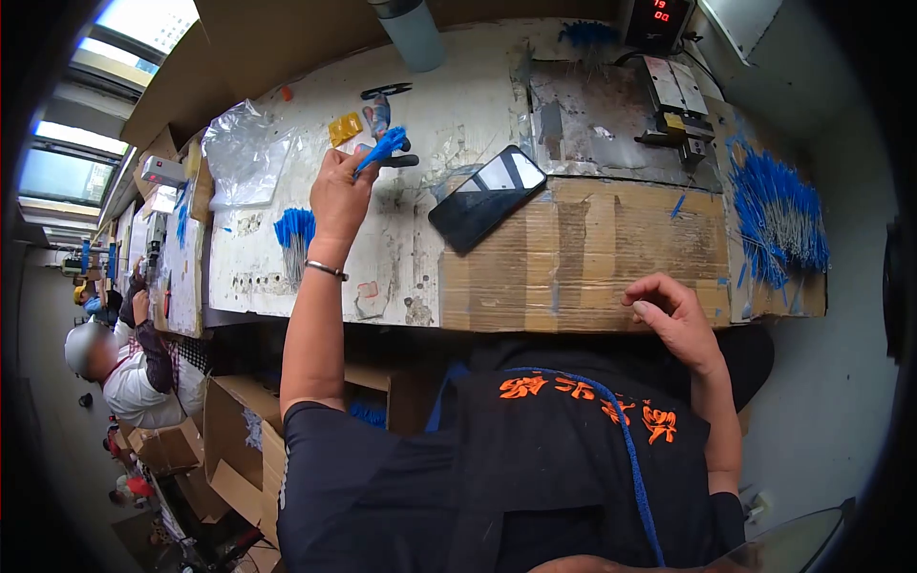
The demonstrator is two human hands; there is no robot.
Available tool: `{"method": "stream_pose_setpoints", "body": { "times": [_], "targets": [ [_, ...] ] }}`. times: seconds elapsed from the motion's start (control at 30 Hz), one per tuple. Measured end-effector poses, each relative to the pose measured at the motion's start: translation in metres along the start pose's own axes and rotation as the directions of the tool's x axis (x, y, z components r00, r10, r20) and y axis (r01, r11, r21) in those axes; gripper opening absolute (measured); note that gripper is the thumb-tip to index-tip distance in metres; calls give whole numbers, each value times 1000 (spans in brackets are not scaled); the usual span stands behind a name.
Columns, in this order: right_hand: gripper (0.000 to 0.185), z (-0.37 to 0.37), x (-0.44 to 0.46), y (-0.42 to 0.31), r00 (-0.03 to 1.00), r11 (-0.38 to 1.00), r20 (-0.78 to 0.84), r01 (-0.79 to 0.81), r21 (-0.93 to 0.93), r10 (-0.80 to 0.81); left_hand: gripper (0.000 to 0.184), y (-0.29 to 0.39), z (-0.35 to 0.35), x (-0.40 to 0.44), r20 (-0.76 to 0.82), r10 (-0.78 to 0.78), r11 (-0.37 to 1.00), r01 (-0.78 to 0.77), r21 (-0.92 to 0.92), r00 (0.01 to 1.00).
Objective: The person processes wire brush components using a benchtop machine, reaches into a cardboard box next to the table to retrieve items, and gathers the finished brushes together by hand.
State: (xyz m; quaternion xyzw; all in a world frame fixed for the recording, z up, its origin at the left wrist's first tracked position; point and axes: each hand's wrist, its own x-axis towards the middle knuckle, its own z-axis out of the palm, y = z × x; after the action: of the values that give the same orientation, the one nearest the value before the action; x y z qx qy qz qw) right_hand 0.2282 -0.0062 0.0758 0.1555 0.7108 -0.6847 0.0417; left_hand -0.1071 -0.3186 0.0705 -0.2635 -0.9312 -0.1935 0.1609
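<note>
Over the back left of the worktable, my left hand [342, 191] is closed on a small bunch of blue pieces [384, 150]. Scissors or pliers with dark handles [399, 160] lie just behind that bunch, partly covered. Near my left wrist, a bundle of blue-topped pale wires [294, 229] lies on the white surface. My right hand [671, 313] hovers at the front edge of the cardboard [592, 258], fingers curled and slightly apart, holding nothing visible. A black phone [487, 199] lies between the hands. Many blue wires [778, 210] are piled at the right.
A metal machine [676, 105] with a red display box [657, 21] stands at the back right. A plastic bag [246, 158], a yellow packet [345, 129] and a bottle [411, 36] are at the back left. Open cardboard boxes [234, 430] and a co-worker [143, 382] are left.
</note>
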Motion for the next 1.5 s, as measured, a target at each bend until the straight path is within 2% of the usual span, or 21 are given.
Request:
{"method": "stream_pose_setpoints", "body": {
  "times": [0.07,0.13,0.2,0.23,0.27,0.33,0.37,0.5,0.6,0.67,0.7,0.73,0.83,0.93,1.07,1.1,1.17,1.27,1.33,1.37,1.5],
  "targets": [
    [16,-3,2,4,1000,999,-15,-25,-23,25,22,-20,33,9,218,4,984,35,-176,976],
    [16,-7,1,13,999,999,-35,-34,-10,34,25,-7,47,14,401,-46,927,188,-323,915],
    [16,-11,0,23,998,999,-50,-40,1,40,25,8,64,16,507,-44,889,265,-374,861],
    [16,-12,0,28,996,998,-66,-59,19,60,25,16,65,16,444,72,914,119,-388,893],
    [16,-14,0,31,993,996,-81,-78,39,81,25,22,67,18,443,73,913,118,-390,894],
    [16,-17,1,32,990,994,-93,-102,45,106,30,31,71,24,435,193,943,-44,-330,880],
    [16,-18,3,33,986,991,-102,-124,53,129,33,35,72,28,484,147,969,-28,-244,863],
    [16,-20,12,40,982,988,-135,-119,103,132,29,38,75,33,483,125,985,-51,-163,866],
    [15,-24,12,48,980,984,-166,-83,157,109,25,25,87,29,386,153,988,-126,-93,910],
    [14,-25,10,51,981,980,-180,-41,195,76,24,5,92,38,281,79,989,-112,101,956],
    [14,-24,8,53,980,979,-187,-35,200,74,23,-1,88,44,301,49,990,-86,110,952],
    [14,-22,7,53,978,981,-196,-25,190,63,23,-9,84,50,292,6,1000,-3,-11,956],
    [13,-17,7,53,972,990,-231,-3,141,36,23,-12,79,66,105,21,984,-2,-177,994],
    [12,-12,7,54,969,999,-247,14,52,0,22,13,86,69,172,93,981,-60,-187,981],
    [10,-10,11,63,957,996,-277,76,-46,-86,26,35,109,55,314,222,968,-246,38,923],
    [10,-9,10,63,957,996,-279,73,-42,-82,26,34,105,47,319,224,968,-248,37,921],
    [9,-9,10,63,948,992,-294,102,-75,-120,28,24,89,30,376,394,918,-378,-120,838],
    [8,-4,9,54,934,966,-301,127,-224,-192,25,-2,55,19,500,307,936,-351,-6,810],
    [8,-5,11,57,918,941,-300,172,-292,-261,25,-24,42,14,505,247,942,-327,75,827],
    [8,-4,11,59,899,908,-290,214,-359,-327,25,-32,43,13,497,226,955,-292,57,838],
    [8,-4,9,52,906,903,-274,208,-377,-323,24,-16,65,9,379,245,968,-246,-45,892]
  ]
}}
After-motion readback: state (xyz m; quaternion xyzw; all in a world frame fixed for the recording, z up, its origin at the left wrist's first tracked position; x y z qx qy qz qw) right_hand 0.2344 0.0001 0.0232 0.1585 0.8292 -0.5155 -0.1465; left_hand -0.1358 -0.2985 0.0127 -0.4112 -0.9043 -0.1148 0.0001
